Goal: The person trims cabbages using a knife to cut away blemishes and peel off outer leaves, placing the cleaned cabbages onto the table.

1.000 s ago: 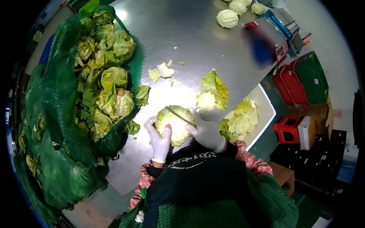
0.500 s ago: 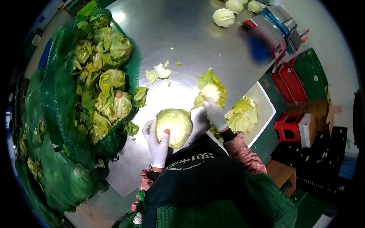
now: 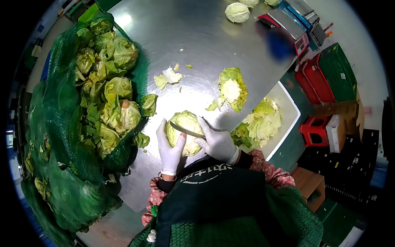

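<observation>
Cabbage (image 3: 191,143) at near side of metal table (image 3: 197,49); resting or lifted, cannot tell. Left hand (image 3: 169,153) cups its side; right hand (image 3: 218,145) grasps knife (image 3: 186,130), blade across leaves. Probably firm, fairly heavy, smooth; best cradled round sides.

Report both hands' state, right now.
Left hand: holding the cabbage by its side.
Right hand: closed, holding the knife, blade across the cabbage.

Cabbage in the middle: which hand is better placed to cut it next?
Probably the right hand: it holds the knife, whose blade lies across the cabbage. The left hand is steadying the cabbage's other side.
</observation>
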A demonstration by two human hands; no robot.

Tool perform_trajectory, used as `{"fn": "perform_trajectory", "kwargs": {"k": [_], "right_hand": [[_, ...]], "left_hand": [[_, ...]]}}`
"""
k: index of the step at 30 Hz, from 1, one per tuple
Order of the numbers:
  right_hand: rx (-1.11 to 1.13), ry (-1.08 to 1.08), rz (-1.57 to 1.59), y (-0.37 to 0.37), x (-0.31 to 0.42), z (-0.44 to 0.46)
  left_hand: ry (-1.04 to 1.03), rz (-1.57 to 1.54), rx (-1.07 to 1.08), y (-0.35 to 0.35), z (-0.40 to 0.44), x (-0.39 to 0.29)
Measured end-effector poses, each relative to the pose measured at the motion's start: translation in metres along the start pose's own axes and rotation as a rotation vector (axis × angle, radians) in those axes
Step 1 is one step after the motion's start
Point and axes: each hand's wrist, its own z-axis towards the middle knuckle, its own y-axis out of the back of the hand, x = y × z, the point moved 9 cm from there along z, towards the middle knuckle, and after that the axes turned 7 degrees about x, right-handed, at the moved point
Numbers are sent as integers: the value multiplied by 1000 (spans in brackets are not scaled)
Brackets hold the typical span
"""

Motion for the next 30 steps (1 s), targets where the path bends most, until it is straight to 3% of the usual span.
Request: {"fn": "perform_trajectory", "kwargs": {"k": [1,8,18,21,23,25,27,28,29,30], "right_hand": [[17,-5,-1,-1,0,1],[243,-117,-67,-7,-12,11],[81,-145,-160,-18,-53,15],[30,10,-299,-4,-58,26],[112,-201,-100,-9,-88,25],[171,-181,-187,-14,-78,29],[132,-345,159,-12,-75,24],[-47,-341,241,-16,-86,23],[-50,-340,243,-32,-96,22],[-189,-211,65,-20,-82,28]], "left_hand": [[-44,133,52,-4,2,-3],[-93,284,35,-10,14,-17],[-93,386,17,-25,24,-29],[-113,413,5,-27,19,-32],[-155,427,-19,-27,10,-35],[-144,407,-26,-24,8,-35],[-137,275,43,-24,3,-35],[-162,356,65,-26,1,-34],[-165,359,65,-28,0,-32],[-158,303,38,-27,-4,-29]]}}
